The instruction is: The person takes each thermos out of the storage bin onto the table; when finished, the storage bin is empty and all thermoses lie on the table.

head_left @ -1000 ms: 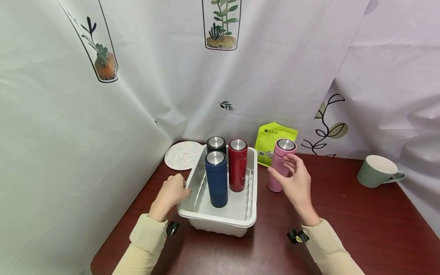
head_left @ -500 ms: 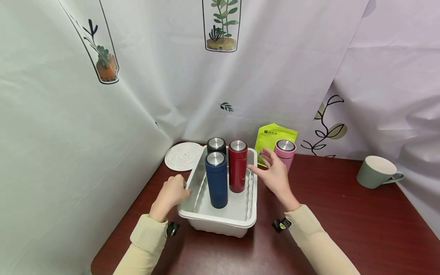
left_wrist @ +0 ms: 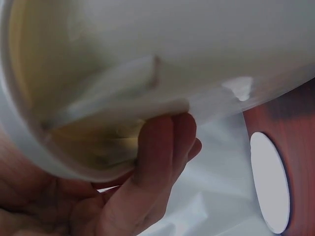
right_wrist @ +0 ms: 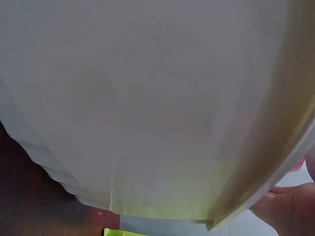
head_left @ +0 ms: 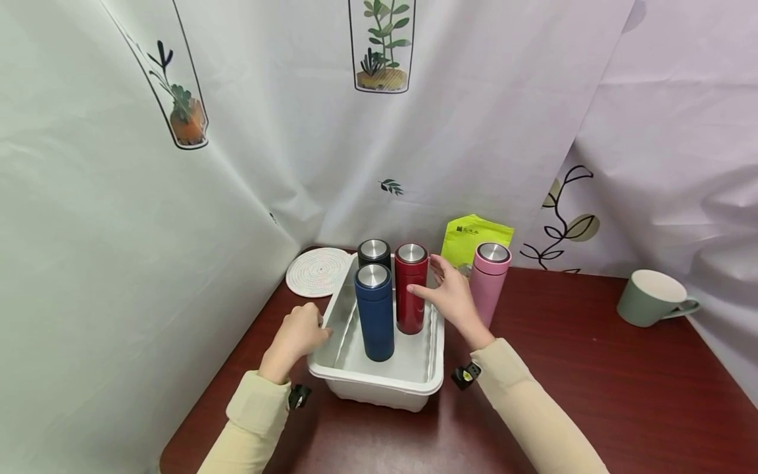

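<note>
Red bottle (head_left: pixel 411 287) upright in white tray (head_left: pixel 435 368) on bench | right hand (head_left: pixel 451 297) fingers spread, just touching it | left hand (head_left: pixel 298 334) gripping tray rim | might tip, bumping blue bottle (head_left: pixel 374 311)

The head view looks down from above on the white tub (head_left: pixel 379 385); both wrist views press close against its walls.

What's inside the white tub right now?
Three capped bottles stand upright in the white tub: a blue bottle in front, a red bottle beside it, a black bottle behind. The black one's body is hidden by the blue one.
</note>
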Demonstrator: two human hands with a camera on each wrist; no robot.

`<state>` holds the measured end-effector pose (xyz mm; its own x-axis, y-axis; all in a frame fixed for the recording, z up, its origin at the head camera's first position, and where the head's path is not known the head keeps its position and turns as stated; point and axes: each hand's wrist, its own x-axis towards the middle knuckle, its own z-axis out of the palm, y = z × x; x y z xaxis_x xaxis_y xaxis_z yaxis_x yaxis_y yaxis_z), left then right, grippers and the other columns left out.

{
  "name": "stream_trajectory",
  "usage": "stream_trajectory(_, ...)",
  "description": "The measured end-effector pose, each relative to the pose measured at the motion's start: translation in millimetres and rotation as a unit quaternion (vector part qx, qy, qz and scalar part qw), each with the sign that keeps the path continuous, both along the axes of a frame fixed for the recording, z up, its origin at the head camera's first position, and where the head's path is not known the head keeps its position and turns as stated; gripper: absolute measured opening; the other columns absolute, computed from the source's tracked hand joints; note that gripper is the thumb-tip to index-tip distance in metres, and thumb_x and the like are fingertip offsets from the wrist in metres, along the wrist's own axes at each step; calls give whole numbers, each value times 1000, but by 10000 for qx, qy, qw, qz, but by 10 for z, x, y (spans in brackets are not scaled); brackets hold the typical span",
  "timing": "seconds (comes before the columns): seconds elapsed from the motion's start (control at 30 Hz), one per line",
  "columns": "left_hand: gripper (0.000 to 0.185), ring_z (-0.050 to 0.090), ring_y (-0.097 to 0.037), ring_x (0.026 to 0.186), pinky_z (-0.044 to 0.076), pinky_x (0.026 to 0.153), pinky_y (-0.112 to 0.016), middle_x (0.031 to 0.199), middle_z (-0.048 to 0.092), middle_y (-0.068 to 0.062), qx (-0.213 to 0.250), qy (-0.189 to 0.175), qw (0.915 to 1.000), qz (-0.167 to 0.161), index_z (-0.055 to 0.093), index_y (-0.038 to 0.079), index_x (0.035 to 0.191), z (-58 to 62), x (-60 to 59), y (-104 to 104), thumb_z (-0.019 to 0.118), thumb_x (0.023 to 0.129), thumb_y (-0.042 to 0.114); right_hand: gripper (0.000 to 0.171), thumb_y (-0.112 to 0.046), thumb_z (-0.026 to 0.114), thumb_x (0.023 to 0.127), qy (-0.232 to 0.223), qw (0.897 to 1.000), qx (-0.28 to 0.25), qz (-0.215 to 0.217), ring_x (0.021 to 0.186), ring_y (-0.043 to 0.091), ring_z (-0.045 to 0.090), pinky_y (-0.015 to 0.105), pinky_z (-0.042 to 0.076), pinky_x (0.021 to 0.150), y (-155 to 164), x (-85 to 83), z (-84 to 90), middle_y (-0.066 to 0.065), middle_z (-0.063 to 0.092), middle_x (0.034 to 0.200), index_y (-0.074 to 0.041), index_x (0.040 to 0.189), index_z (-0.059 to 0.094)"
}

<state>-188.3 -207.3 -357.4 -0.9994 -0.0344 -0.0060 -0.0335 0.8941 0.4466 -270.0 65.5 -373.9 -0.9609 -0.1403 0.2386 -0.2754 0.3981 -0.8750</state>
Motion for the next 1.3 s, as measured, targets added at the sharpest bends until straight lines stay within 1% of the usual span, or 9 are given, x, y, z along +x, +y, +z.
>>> stream_trajectory(0.1,50,22,-10,50,24,47,-25,52,21,5,9,7,10000,10,33,14,50,-3,-1,5,72,82,12,86,-26,83,78,-45,9999,106,48,135,33,46,43,41,105,-21,-44,-11,20,47,145,-1,146,37)
stream_trajectory(0.2,50,22,-10,50,24,47,-25,52,21,5,7,-2,10000,10,33,15,51,0,3,7,72,83,12,85,-27,83,78,-42,9995,295,42,131,34,50,44,44,103,-53,-92,-29,20,51,141,0,145,39)
stream_trajectory(0.3,51,23,-10,51,24,47,-25,52,21,5,-12,-11,10000,30,33,15,51,8,2,4,72,83,12,81,-28,83,77,87,9983,569,-11,124,34,56,44,47,99,-91,-130,-54,19,57,135,0,142,43)
stream_trajectory(0.43,50,22,-10,51,24,47,-25,53,20,5,-15,8,10000,40,32,15,51,19,0,6,72,83,12,71,-27,83,77,361,9965,753,-87,111,30,63,44,52,92,-124,-148,-74,16,64,124,-4,135,50)
stream_trajectory(0.57,50,22,-10,51,24,47,-25,53,21,5,-2,20,10000,45,33,15,51,29,-1,10,71,83,12,66,-25,83,77,478,9964,686,-125,104,27,65,42,55,86,-139,-151,-85,14,66,119,-5,131,52)
stream_trajectory(0.8,49,24,-11,51,25,47,-26,53,22,4,-28,-27,10000,60,33,15,52,6,6,11,71,83,12,70,-26,83,76,423,9968,616,-297,108,29,62,44,55,86,-145,-121,-127,14,63,121,-5,133,49)
stream_trajectory(0.97,49,24,-12,51,25,47,-26,53,21,5,-56,47,10000,32,33,15,51,-17,11,8,71,82,12,67,-25,81,76,516,9964,475,-484,109,31,62,45,54,87,-129,-85,-144,15,62,120,-4,131,49)
stream_trajectory(1.17,49,24,-12,51,24,46,-26,52,22,5,-55,68,10000,8,32,15,51,-50,11,10,71,82,11,60,-24,82,75,728,9951,268,-613,109,31,63,44,55,86,-78,-2,-155,13,62,116,-6,124,53)
stream_trajectory(1.3,50,25,-12,50,24,46,-26,52,21,5,-89,115,9999,5,32,15,50,-29,4,9,72,81,11,59,-21,83,74,1010,9932,84,-572,108,31,64,45,55,85,-46,57,-67,12,63,116,-7,123,54)
